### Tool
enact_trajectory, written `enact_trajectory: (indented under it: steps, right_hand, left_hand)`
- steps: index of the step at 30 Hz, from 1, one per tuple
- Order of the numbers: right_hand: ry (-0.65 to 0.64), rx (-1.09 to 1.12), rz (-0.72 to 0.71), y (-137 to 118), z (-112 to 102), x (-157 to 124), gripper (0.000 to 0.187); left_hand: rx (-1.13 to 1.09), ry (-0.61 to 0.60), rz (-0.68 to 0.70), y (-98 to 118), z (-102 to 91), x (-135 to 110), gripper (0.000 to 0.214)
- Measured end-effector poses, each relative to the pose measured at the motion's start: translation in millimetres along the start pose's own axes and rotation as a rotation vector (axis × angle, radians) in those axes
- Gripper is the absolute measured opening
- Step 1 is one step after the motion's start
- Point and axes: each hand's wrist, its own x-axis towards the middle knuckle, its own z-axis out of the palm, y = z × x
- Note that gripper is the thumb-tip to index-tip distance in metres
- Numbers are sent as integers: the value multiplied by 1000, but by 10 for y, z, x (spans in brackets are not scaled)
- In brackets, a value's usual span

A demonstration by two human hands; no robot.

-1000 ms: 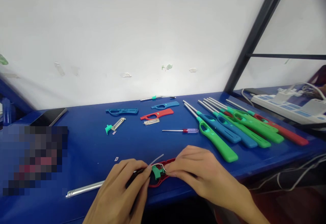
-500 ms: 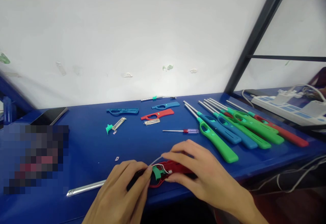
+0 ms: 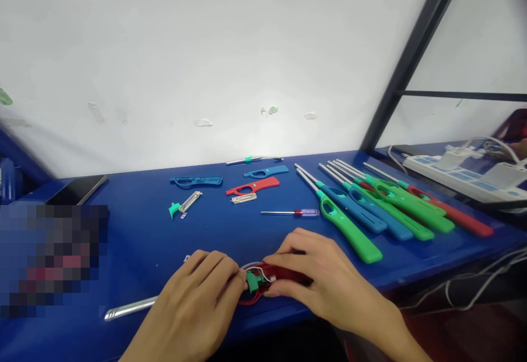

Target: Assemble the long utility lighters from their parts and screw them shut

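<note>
At the front edge of the blue table lies an opened red lighter half-shell (image 3: 284,272), with a green trigger (image 3: 253,281) and thin white wires inside it. My left hand (image 3: 201,296) is closed over its front end, fingertips pressed beside the trigger. From under that hand a silver metal tube (image 3: 132,308) sticks out to the left. My right hand (image 3: 317,266) grips the red shell between thumb and fingers, near the end of the wires. Both palms hide parts of the shell.
Several assembled long lighters (image 3: 349,230) lie on the right. A screwdriver (image 3: 296,213), a red shell half (image 3: 259,186), a dark blue shell half (image 3: 197,181) and clear fuel tanks (image 3: 191,201) lie behind the hands. A phone (image 3: 78,189) and a power strip (image 3: 465,178) flank them.
My right fingers have come down from the raised clear tube onto the red shell, and the tube now lies lower. My left hand has shifted, its fingertips still at the trigger.
</note>
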Motion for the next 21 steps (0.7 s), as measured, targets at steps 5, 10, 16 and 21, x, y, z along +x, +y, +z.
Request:
enact_trajectory:
  steps: [5,10,16,21]
  right_hand:
    - [9,-4,-37,10,6,19,25]
    - [3,-3,-61,0,5,14,24]
    - [2,8,-18,14,-8,20,23]
    - [3,34,27,25,-18,-7,26]
  left_hand:
    - [98,14,153,-16,10,83,41]
    - [97,22,158,-23,-5,138,41]
    - [-13,56,55,-19,24,86,45]
    - [-45,-8,-125,-108,-39,-200,26]
